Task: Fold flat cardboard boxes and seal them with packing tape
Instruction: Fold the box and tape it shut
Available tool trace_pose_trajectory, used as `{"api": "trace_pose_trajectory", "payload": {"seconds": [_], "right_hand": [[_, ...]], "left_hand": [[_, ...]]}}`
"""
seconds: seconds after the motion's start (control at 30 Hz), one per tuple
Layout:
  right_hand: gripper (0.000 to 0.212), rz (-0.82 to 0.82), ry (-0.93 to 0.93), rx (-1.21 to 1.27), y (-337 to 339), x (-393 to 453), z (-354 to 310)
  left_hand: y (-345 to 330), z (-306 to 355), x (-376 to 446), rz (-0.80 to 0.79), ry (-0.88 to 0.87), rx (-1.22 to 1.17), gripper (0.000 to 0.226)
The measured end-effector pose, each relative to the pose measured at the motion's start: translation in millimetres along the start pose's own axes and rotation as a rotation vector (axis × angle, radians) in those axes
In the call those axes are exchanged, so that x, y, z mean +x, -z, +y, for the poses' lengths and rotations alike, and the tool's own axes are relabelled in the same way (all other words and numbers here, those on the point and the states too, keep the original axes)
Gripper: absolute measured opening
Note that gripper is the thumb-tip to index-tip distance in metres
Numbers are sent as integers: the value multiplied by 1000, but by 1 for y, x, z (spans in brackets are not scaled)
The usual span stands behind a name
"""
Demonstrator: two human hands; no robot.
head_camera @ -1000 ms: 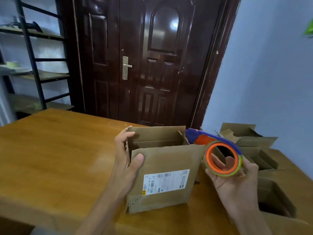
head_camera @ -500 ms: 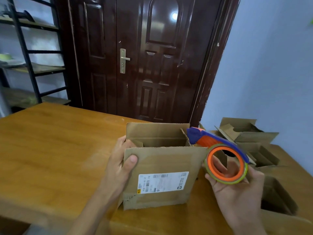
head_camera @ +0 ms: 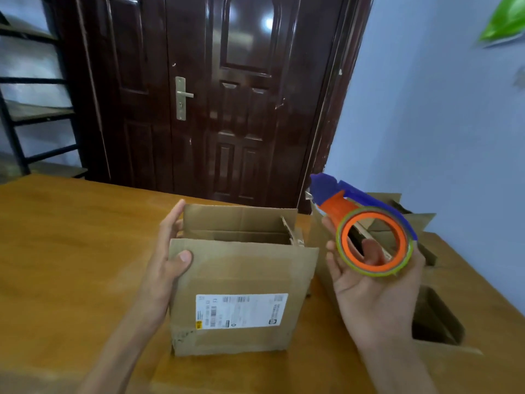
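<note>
Left hand (head_camera: 167, 263) grips the left side of the open cardboard box (head_camera: 241, 282) (label facing cam), upright on the worktop (head_camera: 71, 251). Right hand (head_camera: 372, 288) holds the tape dispenser (head_camera: 366, 231) just right of the box, above more boxes (head_camera: 426, 280).

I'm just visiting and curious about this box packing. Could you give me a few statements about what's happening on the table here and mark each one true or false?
1. The left hand grips the labelled cardboard box. True.
2. The box's top flaps are taped shut. False: its top is open.
3. The right hand holds the tape dispenser. True.
4. The dispenser rests on the wooden table. False: it is held up in the air.
5. More open boxes sit to the right. True.
</note>
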State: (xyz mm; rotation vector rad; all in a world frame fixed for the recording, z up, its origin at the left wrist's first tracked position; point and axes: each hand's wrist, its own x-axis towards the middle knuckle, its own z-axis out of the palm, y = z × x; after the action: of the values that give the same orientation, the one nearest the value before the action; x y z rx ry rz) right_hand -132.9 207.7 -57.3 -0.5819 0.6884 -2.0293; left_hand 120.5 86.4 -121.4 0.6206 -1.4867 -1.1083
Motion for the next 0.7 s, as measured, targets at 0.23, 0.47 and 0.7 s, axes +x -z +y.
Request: {"api": "trace_pose_trajectory", "payload": {"seconds": [0.23, 0.47, 0.7], "right_hand": [[54, -81, -120, -48, -19, 14, 7], [43, -127, -144, -69, -25, 20, 5], [41, -146, -41, -421, -27, 12, -11]], "left_hand": [[-1, 1, -6, -69, 15, 42, 112], [8, 2, 1, -78, -68, 98, 55], [-6, -3, -5, -61, -82, 66, 44]]}}
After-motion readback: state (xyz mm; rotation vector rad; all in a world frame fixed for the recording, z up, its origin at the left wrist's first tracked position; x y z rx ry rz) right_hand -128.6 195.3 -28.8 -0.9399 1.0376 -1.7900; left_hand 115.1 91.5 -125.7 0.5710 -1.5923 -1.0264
